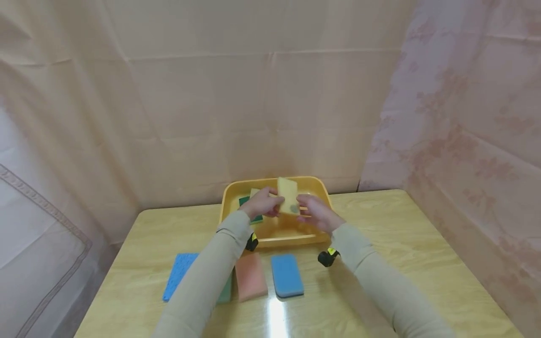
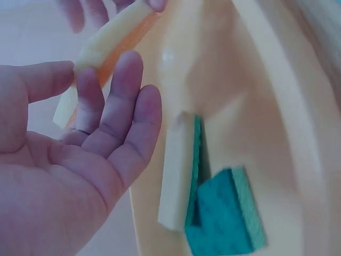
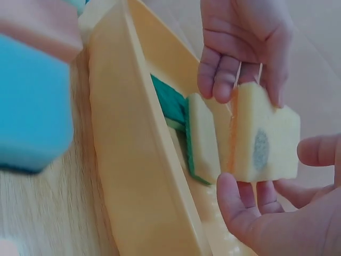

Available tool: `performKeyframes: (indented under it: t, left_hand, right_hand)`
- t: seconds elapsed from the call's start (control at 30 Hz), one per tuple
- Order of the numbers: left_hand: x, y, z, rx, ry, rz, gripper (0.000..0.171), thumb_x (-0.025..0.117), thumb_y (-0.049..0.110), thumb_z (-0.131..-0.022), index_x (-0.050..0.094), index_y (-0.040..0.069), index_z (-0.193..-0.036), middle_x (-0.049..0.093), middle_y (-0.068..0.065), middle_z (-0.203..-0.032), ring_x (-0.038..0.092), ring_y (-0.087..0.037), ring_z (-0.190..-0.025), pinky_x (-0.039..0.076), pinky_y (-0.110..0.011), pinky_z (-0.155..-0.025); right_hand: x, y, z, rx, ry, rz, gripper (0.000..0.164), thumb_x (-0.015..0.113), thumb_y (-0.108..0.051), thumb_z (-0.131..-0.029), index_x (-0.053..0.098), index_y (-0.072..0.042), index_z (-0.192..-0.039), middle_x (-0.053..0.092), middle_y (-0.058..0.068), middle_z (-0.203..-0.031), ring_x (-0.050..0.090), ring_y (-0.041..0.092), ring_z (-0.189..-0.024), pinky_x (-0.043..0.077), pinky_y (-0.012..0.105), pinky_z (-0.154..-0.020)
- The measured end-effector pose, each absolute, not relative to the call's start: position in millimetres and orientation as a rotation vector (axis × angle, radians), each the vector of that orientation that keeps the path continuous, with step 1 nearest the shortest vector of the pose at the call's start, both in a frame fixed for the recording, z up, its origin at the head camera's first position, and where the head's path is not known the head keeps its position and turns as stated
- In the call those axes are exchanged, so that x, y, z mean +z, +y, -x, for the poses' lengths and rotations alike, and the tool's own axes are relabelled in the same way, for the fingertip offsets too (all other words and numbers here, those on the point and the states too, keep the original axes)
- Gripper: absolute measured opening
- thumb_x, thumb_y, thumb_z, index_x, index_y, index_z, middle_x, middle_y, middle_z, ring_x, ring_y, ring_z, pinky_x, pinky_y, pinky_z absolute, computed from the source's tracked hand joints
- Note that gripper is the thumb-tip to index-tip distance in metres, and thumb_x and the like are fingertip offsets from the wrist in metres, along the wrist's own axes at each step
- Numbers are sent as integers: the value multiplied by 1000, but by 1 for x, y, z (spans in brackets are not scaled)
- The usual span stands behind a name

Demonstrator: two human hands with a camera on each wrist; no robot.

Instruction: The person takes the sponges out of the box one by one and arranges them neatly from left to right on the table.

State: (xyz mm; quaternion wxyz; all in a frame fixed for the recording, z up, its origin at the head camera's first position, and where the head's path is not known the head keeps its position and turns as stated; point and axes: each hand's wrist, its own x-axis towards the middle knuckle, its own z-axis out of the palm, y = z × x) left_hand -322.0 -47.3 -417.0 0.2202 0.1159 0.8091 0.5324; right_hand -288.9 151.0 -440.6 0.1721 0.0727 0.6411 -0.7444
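A pale yellow sponge (image 1: 288, 195) with a thin orange layer and a grey spot is held up over the yellow-orange tray (image 1: 274, 241). My left hand (image 1: 263, 204) pinches one end between thumb and index finger, the other fingers loosely bent, as the left wrist view shows. At the other end, my right hand (image 1: 318, 213) has its thumb and fingertips curled at the sponge's edges. Inside the tray, a cream sponge with a green scouring side (image 3: 203, 138) leans on its edge against a green sponge (image 2: 221, 213).
On the wooden table (image 1: 372, 244), in front of the tray, lie a blue sponge (image 1: 287, 275), a pink sponge (image 1: 251, 277), a green one (image 1: 226, 292) partly under the left sleeve and a textured blue piece (image 1: 179, 272). Cloth curtains (image 1: 253, 94) hang behind.
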Motion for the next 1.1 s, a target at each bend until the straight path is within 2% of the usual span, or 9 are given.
performKeyframes:
  t: [0.2, 0.33, 0.6, 0.73, 0.87, 1.1]
  left_hand:
    - [-419, -44, 317, 1590, 2128, -255, 49, 61, 20, -102, 38, -3, -139, 66, -20, -112, 73, -29, -79, 55, -52, -93]
    - [-421, -43, 312, 1597, 2113, -233, 49, 61, 20, -102, 37, -1, -139, 65, -22, -121, 74, -30, -81, 55, -52, -92]
    - [-421, -45, 307, 1615, 2092, -185, 50, 60, 21, -102, 39, 0, -142, 61, -17, -121, 72, -36, -90, 56, -51, -90]
    - [-422, -44, 307, 1608, 2100, -206, 42, 60, 23, -103, 46, 0, -135, 58, -15, -119, 69, -41, -102, 56, -51, -91]
    - [-424, -46, 305, 1572, 2147, -240, 35, 57, 27, -105, 51, 0, -127, 58, -14, -115, 67, -42, -108, 54, -54, -94]
    - [-422, -49, 301, 1460, 2301, -349, 30, 54, 26, -106, 64, 0, -116, 66, -13, -104, 68, -39, -103, 54, -54, -91]
  right_hand:
    - [-433, 161, 286, -2034, 1982, -144, 50, 47, -21, -108, 34, -2, -152, 45, 16, -139, 56, 23, -101, 50, 44, -98]
    - [-431, 162, 285, -1977, 2062, -133, 49, 49, -21, -107, 36, -2, -150, 48, 14, -134, 57, 22, -98, 50, 46, -98]
    - [-430, 163, 286, -1919, 2164, -132, 49, 52, -23, -106, 39, -2, -149, 51, 16, -132, 57, 22, -95, 47, 49, -103]
    - [-430, 165, 287, -1911, 2170, -119, 49, 51, -24, -107, 38, -3, -149, 48, 18, -137, 55, 27, -99, 43, 54, -107]
    - [-430, 167, 284, -1887, 2184, -100, 49, 50, -24, -107, 38, -3, -150, 46, 17, -141, 54, 29, -100, 44, 54, -104]
    - [-429, 169, 281, -1837, 2226, -61, 45, 51, -23, -107, 42, -2, -145, 52, 13, -123, 55, 25, -90, 50, 51, -97]
